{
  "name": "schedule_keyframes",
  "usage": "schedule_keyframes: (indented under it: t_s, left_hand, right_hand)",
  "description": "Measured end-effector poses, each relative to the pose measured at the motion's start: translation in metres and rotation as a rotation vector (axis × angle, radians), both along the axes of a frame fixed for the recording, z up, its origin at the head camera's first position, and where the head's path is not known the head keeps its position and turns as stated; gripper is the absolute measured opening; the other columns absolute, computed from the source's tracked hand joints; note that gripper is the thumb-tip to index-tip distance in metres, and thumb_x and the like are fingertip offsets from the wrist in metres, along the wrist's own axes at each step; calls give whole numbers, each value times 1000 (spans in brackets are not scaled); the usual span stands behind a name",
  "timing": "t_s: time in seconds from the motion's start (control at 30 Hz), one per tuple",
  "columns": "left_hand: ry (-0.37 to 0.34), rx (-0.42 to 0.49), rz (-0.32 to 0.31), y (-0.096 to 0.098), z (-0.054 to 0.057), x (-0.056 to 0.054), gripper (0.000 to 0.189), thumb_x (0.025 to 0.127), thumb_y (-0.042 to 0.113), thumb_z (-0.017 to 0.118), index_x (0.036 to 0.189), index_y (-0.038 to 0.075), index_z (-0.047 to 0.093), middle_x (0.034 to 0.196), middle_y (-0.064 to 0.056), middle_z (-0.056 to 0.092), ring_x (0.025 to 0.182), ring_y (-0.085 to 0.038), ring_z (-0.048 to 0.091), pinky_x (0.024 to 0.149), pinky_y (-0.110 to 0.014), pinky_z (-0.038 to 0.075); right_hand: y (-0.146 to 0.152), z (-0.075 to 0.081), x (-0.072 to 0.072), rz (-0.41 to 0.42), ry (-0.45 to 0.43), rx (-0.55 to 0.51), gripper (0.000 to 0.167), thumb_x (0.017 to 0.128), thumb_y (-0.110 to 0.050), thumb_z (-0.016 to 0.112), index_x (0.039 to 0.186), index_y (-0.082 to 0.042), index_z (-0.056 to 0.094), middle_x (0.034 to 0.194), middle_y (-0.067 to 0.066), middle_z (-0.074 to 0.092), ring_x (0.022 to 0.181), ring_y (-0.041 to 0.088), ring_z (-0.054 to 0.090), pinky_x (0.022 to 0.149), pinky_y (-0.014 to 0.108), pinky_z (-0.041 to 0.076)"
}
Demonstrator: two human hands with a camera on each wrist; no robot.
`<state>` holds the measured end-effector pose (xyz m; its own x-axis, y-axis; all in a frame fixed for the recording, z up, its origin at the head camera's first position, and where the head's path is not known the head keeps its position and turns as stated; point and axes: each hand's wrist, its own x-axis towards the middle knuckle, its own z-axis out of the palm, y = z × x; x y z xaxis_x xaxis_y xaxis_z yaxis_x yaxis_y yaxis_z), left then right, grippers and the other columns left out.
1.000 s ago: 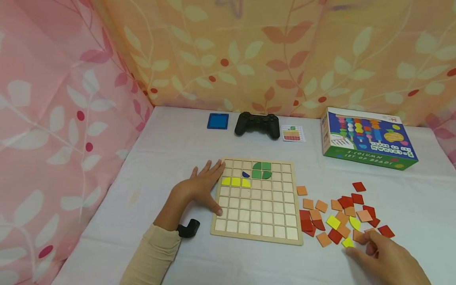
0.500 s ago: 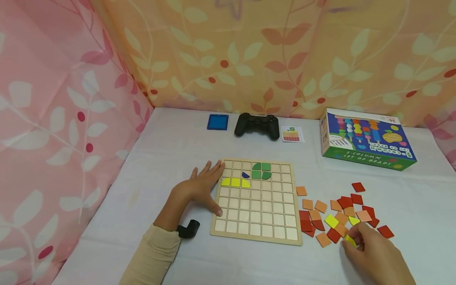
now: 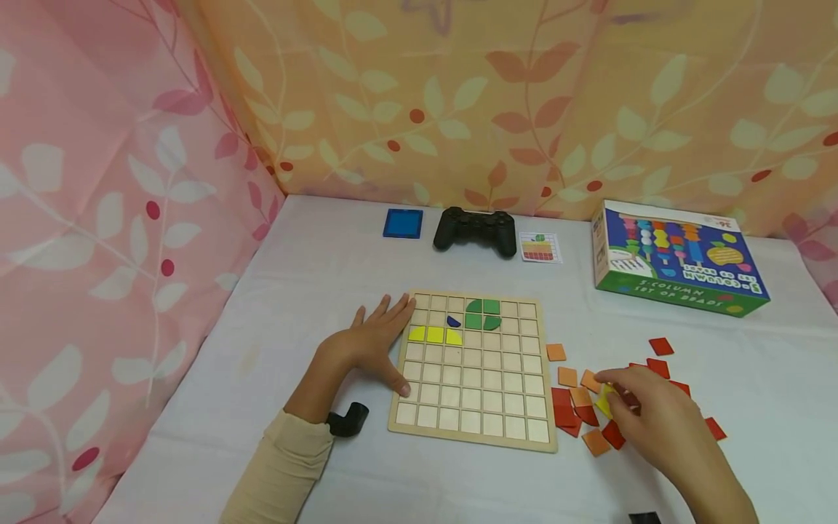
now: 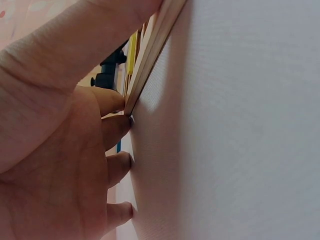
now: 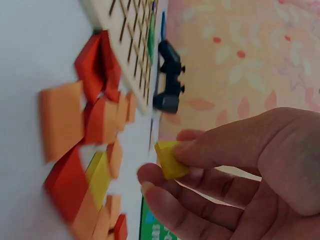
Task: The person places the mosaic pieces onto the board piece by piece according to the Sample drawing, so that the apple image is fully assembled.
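Observation:
My left hand [image 3: 366,349] lies spread at the left side of the wooden grid board [image 3: 471,444]. Its thumb and index fingertip touch the frame, seen edge-on in the left wrist view. Over the loose tiles right of the board, my right hand [image 3: 655,411] pinches a small yellow tile [image 5: 169,160] between thumb and fingers. Another yellow tile [image 5: 98,177] lies in the pile below it. On the board sit green tiles [image 3: 482,314], a row of yellow tiles [image 3: 435,335] and a dark blue piece [image 3: 454,321]. The right hand hides part of the pile.
Orange tiles [image 3: 556,352] and red tiles [image 3: 661,346] are scattered right of the board. Behind it are a blue square [image 3: 402,223], a black game controller [image 3: 476,230], a pattern card [image 3: 540,247] and a bead-set box [image 3: 681,255]. Patterned cloth stands at the back and left.
My right hand took up a yellow tile from the pile's near edge, lifted it and moved left and away from me. The left hand stays on the board's edge.

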<state>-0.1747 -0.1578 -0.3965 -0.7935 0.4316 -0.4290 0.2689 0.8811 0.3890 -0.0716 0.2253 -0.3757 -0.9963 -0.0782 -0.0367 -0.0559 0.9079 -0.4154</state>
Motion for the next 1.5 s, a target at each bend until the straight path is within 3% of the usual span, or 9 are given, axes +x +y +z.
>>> schedule_keyframes:
  t_s: [0.13,0.27,0.37,0.53,0.77,0.9,1.07,1.4,1.5]
  left_hand:
    - [-1,0,1,0,0,0,146,55,56,95,163,17,4,167,-1,-4,152,-28,-12,117,-59,-6]
    - [-4,1,2,0,-1,0,146,56,56,95,163,17,4,167,-1,-4,152,-28,-12,117,-59,-6]
    - [-6,3,3,0,-1,0,146,56,56,95,163,17,4,167,-1,-5,151,-27,-13,117,-59,-6]
    - [-6,9,5,0,-1,0,147,55,56,95,163,17,4,167,-1,-5,151,-27,-13,117,-59,-6]
    - [-6,-1,3,-1,0,0,146,55,57,95,163,17,3,167,-1,-5,151,-27,-13,117,-59,-6]
    - [-8,1,3,-1,0,1,146,55,57,95,163,17,3,167,-1,-5,151,-27,-13,117,-59,-6]
    - [-5,0,6,0,1,1,146,55,57,95,163,18,3,167,-1,-5,151,-27,-13,117,-59,-7]
    - [2,0,9,0,-1,0,147,54,57,95,163,18,4,167,0,-4,151,-26,-13,117,-58,-7]
    - [2,-2,12,0,-1,0,147,54,57,95,163,18,4,167,0,-5,151,-26,-13,117,-58,-7]
  right_hand:
    - [-17,8,-12,38,-21,-80,19,84,-10,80,103,-9,75,85,0,67,75,18,58,56,25,50]
    - [-35,12,-27,102,-28,-179,30,84,-6,75,113,-7,66,82,1,59,72,18,54,56,24,50]
    - [-47,11,-38,198,-18,-205,37,83,-1,69,120,-6,65,91,4,60,75,18,53,59,27,50]
    - [-65,6,-55,300,-40,-221,19,85,-1,67,100,-8,75,84,-1,58,74,17,51,61,29,47]
    - [-89,-7,-82,296,-108,-364,6,88,-6,75,92,-10,75,82,-3,66,76,17,57,67,30,52]
    - [-101,-14,-93,273,-114,-424,13,88,-5,75,102,-7,74,85,1,65,78,19,60,73,35,53]
    - [-113,-20,-102,282,-67,-421,20,90,-5,71,109,-7,76,88,2,66,82,20,60,78,38,51]
    - [-123,-27,-109,279,-66,-341,2,87,-9,77,88,-10,78,80,-4,68,78,16,59,74,37,50]
    - [-123,-28,-109,273,-75,-315,4,87,-10,77,83,-12,77,78,-5,67,76,15,59,72,37,50]
